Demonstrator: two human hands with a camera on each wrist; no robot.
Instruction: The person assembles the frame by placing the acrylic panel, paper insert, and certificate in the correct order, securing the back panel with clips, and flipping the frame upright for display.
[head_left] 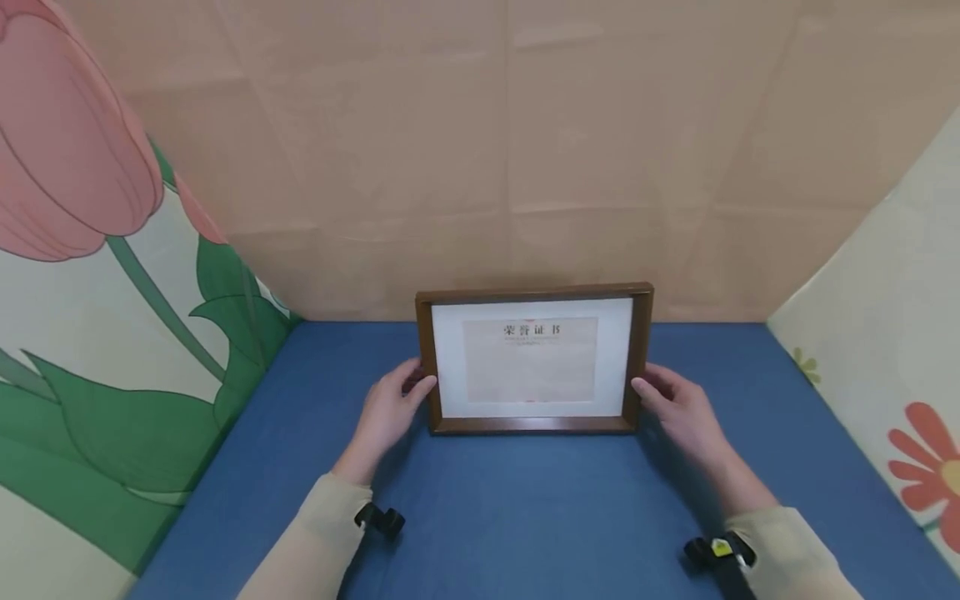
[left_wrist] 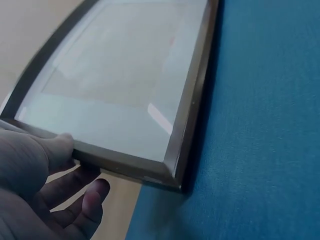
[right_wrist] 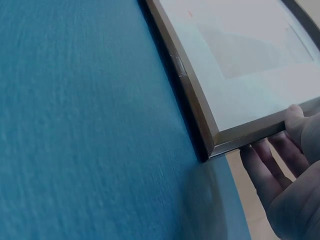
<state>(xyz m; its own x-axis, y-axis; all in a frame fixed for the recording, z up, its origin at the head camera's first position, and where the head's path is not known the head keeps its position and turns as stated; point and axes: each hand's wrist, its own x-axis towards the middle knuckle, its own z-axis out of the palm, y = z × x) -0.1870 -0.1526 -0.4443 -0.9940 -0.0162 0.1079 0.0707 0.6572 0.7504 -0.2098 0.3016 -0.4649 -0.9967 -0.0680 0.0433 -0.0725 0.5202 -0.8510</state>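
Note:
A brown picture frame [head_left: 532, 425] with a white mat and a printed certificate [head_left: 531, 367] stands nearly upright on the blue cloth, close to the back wall. My left hand [head_left: 386, 410] grips its left side, thumb on the front and fingers behind the edge. On the opposite side my right hand [head_left: 684, 414] holds the frame the same way. In the left wrist view the left thumb [left_wrist: 60, 149] presses on the frame's edge, with the fingers beneath. The right wrist view shows the right thumb [right_wrist: 295, 117] on the other edge.
Blue cloth [head_left: 525, 517] covers the table. Behind it rises a creased tan backdrop [head_left: 525, 150]. A panel with a large pink tulip [head_left: 75, 133] borders the left, and one with a red flower [head_left: 930, 467] borders the right. Both wrists wear small black cameras [head_left: 382, 521].

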